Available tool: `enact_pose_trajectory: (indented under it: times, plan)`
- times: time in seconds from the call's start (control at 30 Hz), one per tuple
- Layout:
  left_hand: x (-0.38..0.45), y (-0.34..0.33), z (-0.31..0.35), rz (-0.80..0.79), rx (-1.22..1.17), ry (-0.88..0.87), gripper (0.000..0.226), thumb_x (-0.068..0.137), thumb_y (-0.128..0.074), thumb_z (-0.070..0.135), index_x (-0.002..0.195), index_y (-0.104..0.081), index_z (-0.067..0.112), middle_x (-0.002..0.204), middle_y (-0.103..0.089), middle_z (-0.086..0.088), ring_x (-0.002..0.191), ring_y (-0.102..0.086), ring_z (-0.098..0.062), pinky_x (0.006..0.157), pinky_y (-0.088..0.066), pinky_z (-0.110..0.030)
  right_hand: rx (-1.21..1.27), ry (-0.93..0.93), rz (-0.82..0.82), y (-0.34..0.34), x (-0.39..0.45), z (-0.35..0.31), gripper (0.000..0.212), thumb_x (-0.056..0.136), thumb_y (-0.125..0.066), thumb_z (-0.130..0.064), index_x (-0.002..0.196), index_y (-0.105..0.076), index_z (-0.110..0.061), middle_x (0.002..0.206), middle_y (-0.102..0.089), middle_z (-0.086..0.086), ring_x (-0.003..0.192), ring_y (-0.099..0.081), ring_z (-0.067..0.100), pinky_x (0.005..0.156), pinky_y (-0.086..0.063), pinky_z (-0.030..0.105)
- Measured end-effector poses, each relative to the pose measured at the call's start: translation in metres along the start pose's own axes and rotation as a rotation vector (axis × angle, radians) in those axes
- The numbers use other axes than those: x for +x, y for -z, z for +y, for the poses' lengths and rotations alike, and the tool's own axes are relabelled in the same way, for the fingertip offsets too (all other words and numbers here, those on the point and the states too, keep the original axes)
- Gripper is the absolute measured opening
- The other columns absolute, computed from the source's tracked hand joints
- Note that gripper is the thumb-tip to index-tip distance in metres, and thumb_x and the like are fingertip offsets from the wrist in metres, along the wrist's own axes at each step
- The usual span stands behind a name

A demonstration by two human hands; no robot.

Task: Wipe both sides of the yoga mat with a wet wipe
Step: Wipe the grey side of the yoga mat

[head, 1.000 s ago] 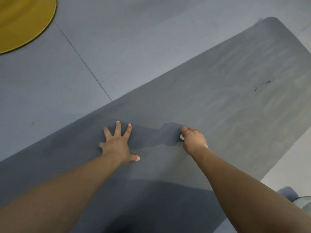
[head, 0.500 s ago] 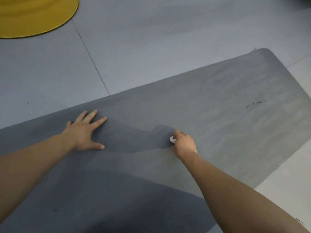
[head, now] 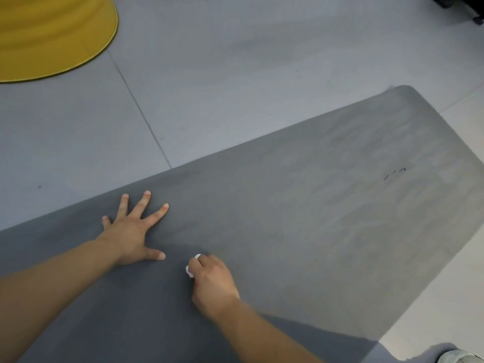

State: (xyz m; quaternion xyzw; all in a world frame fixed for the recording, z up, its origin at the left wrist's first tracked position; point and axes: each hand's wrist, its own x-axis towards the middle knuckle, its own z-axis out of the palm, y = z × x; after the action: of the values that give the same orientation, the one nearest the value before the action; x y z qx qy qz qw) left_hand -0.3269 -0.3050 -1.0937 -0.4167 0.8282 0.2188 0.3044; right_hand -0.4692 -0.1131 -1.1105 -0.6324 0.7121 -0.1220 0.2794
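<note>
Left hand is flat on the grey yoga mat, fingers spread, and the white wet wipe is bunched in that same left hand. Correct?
Not quite. The head view shows the left hand flat on the grey rubber yoga mat, fingers spread, holding nothing. The crumpled white wet wipe is bunched in the right hand, which presses it to the mat.

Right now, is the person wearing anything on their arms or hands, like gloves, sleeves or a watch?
Nothing shows. The left hand and the right hand are both bare, with no gloves, rings or watch in view. Both forearms are bare as far as the picture's edge, so any sleeve ends higher up, out of view. The fingernails look short and unpainted.
</note>
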Motion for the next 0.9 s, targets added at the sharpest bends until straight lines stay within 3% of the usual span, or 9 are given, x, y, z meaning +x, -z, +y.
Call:
enact_pose_trajectory:
  times: [0.07, 0.17, 0.23, 0.33, 0.47, 0.57, 0.7, 0.77, 0.9]
  plan:
    - [0.001, 0.000, -0.001, 0.002, 0.003, -0.002, 0.125, 0.062, -0.069, 0.085, 0.149, 0.017, 0.060, 0.156, 0.043, 0.012, 0.148, 0.030, -0.038, 0.114, -0.020, -0.072, -0.059, 0.101, 0.051, 0.012, 0.002, 0.022, 0.027, 0.062, -0.071, -0.010, 0.087, -0.062, -0.013, 0.082, -0.062, 0.007, 0.073, -0.058, 0.029, 0.066, -0.051, 0.028]
    - [0.001, 0.000, -0.001, 0.001, 0.006, -0.003, 0.124, 0.062, -0.068, 0.085, 0.149, 0.017, 0.060, 0.157, 0.042, 0.012, 0.148, 0.030, -0.038, 0.115, -0.020, -0.071, -0.149, -0.234, 0.161, 0.059, 0.001, 0.097, 0.022, 0.081, -0.055, -0.009, 0.101, -0.064, -0.014, 0.099, -0.063, 0.006, 0.093, -0.059, 0.027, 0.080, -0.047, 0.027]
    - [0.002, -0.001, -0.002, 0.002, 0.015, -0.005, 0.125, 0.062, -0.068, 0.085, 0.149, 0.018, 0.060, 0.156, 0.043, 0.012, 0.148, 0.031, -0.038, 0.115, -0.021, -0.071, -0.165, -0.407, 0.310, 0.089, -0.001, 0.146, 0.022, 0.074, -0.051, -0.005, 0.091, -0.064, -0.009, 0.091, -0.065, 0.012, 0.087, -0.062, 0.032, 0.073, -0.048, 0.032]
    - [0.003, -0.002, -0.002, 0.006, 0.025, -0.005, 0.125, 0.062, -0.068, 0.085, 0.149, 0.018, 0.059, 0.156, 0.043, 0.012, 0.148, 0.031, -0.038, 0.115, -0.021, -0.070, -0.079, -0.540, 0.430, 0.092, 0.009, 0.157, 0.016, 0.066, -0.049, 0.000, 0.076, -0.059, -0.008, 0.075, -0.064, 0.014, 0.072, -0.061, 0.036, 0.061, -0.045, 0.033]
    - [0.004, -0.003, -0.002, 0.010, 0.021, -0.004, 0.124, 0.062, -0.068, 0.085, 0.148, 0.019, 0.060, 0.155, 0.044, 0.012, 0.147, 0.032, -0.038, 0.115, -0.020, -0.070, 0.044, -0.320, 0.435, 0.034, 0.030, 0.089, 0.023, 0.061, -0.048, 0.002, 0.075, -0.060, -0.012, 0.071, -0.062, 0.008, 0.067, -0.059, 0.032, 0.061, -0.048, 0.034]
    - [0.004, -0.003, -0.002, 0.002, 0.024, -0.003, 0.125, 0.063, -0.067, 0.085, 0.148, 0.020, 0.059, 0.155, 0.045, 0.012, 0.147, 0.033, -0.038, 0.116, -0.019, -0.070, 0.012, -0.061, 0.273, 0.006, 0.038, 0.027, 0.027, 0.056, -0.054, 0.001, 0.078, -0.058, -0.014, 0.074, -0.058, 0.005, 0.065, -0.053, 0.028, 0.060, -0.046, 0.033]
    - [0.005, -0.004, -0.002, 0.012, 0.016, -0.005, 0.125, 0.062, -0.069, 0.084, 0.148, 0.019, 0.060, 0.155, 0.044, 0.012, 0.147, 0.033, -0.038, 0.116, -0.019, -0.070, -0.095, 0.156, 0.114, 0.015, 0.045, 0.057, 0.035, 0.058, -0.066, -0.003, 0.091, -0.062, -0.012, 0.084, -0.063, 0.007, 0.074, -0.057, 0.030, 0.069, -0.051, 0.034]
    - [0.005, -0.005, -0.003, 0.015, 0.013, -0.007, 0.125, 0.062, -0.069, 0.084, 0.149, 0.018, 0.060, 0.156, 0.044, 0.012, 0.147, 0.033, -0.038, 0.115, -0.019, -0.070, -0.085, 0.073, 0.206, 0.040, 0.050, 0.104, 0.034, 0.062, -0.068, -0.004, 0.095, -0.068, -0.011, 0.088, -0.069, 0.009, 0.081, -0.064, 0.030, 0.078, -0.054, 0.033]
    - [0.006, -0.006, -0.003, 0.007, 0.025, -0.005, 0.125, 0.063, -0.068, 0.083, 0.147, 0.022, 0.060, 0.155, 0.045, 0.012, 0.147, 0.033, -0.040, 0.115, -0.019, -0.072, -0.166, -0.330, 0.420, 0.094, 0.056, 0.168, 0.020, 0.066, -0.052, 0.002, 0.080, -0.062, -0.008, 0.078, -0.066, 0.014, 0.074, -0.063, 0.037, 0.061, -0.048, 0.032]
